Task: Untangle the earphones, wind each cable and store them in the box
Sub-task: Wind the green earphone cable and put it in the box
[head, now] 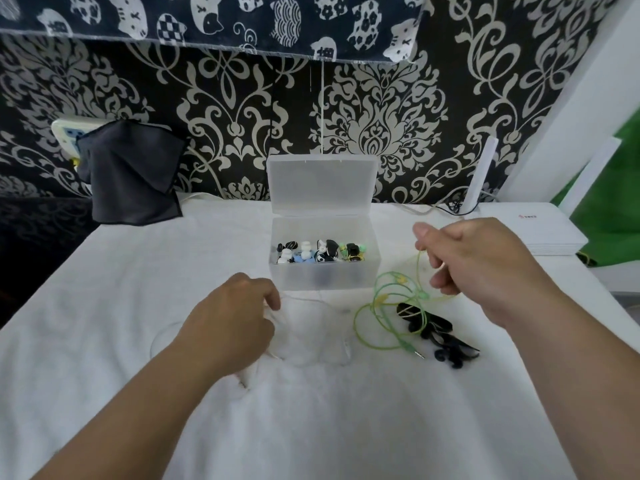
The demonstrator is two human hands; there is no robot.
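Note:
A translucent plastic box (pixel 375 268) stands open at the table's middle, lid up, with several small earphone pieces inside. My left hand (pixel 230 323) grips the white earphone cable (pixel 323 358), whose loops lie on the white cloth in front of the box. My right hand (pixel 474 265) is raised to the right of the box and pinches the green earphone cable (pixel 367 318). That green cable hangs down in loops over the black earphones (pixel 438 332), which lie on the cloth; its plug rests beside them.
A white cloth (pixel 311 427) covers the table. A dark grey cloth (pixel 131 174) hangs at the back left over a wall socket. A flat white device (pixel 543 233) with an upright antenna sits at the back right, with cables behind it.

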